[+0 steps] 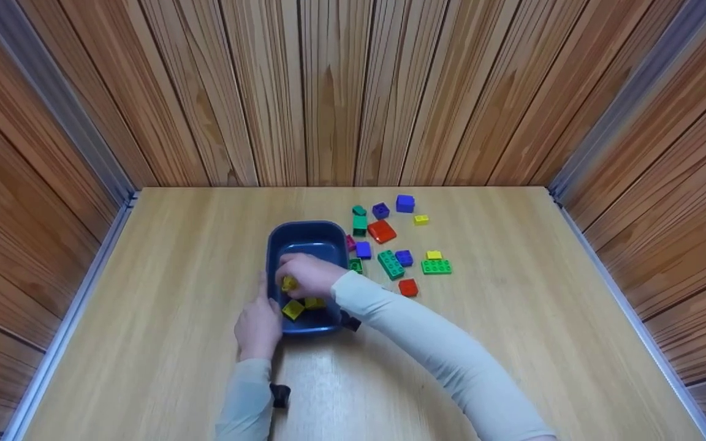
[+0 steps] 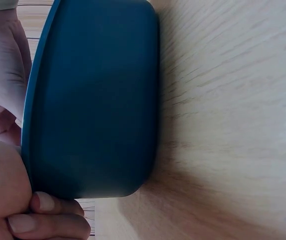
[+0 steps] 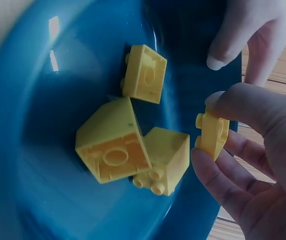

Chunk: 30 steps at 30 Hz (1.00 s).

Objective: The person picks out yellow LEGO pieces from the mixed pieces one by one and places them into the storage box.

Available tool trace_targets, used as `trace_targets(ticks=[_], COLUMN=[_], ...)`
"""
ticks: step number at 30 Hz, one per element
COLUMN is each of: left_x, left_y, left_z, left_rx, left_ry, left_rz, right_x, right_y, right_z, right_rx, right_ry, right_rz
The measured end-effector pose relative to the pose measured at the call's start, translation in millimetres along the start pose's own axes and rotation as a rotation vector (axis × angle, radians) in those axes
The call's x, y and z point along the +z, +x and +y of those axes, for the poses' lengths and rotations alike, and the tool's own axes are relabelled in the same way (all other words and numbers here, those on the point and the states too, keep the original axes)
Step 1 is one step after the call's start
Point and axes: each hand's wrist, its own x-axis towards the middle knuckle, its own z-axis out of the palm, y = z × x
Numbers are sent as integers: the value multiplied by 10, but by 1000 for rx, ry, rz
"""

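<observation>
Bin: dark blue tub (image 1: 306,236) stands on the wooden table (image 1: 512,343), left of the loose bricks.
Bin contents: three yellow bricks (image 3: 115,145) lie on the tub floor, two touching, one just beside them, all tipped off their bases.
Right hand: right hand (image 1: 307,275) reaches into the tub; thumb and fingers (image 3: 217,185) pinch a small yellow brick (image 3: 212,134), held above the tub floor near its rim.
Left hand: left hand (image 1: 258,324) rests against the tub's outer left wall; fingers (image 2: 48,217) curl at the rim, thumb over the edge.
Loose bricks: green long brick (image 1: 391,264), red flat tile (image 1: 382,231), purple cube (image 1: 405,203) and green plate (image 1: 436,266) lie scattered right of the tub.
</observation>
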Motion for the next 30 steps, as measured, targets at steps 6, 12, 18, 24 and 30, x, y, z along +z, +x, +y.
trace_targets(ticks=[6,12,18,24,30], left_x=[2,0,5,4,4], left_y=[3,6,4,-3,0], left_z=[1,11,4,-2,-1], left_rx=[6,-2,16,9,7], left_ry=[14,5,1,-11,-18], left_rz=[18,7,31,17,4], right_x=[44,78,85,99,122], right_y=[17,11,24,30,46], right_z=[-16,-13,-16,-27,-25], right_rx=[-16,-14,-29,-21,-5], right_ry=[4,17,-20,-23,-48], right_rz=[-9,-13,-15,-34,-33])
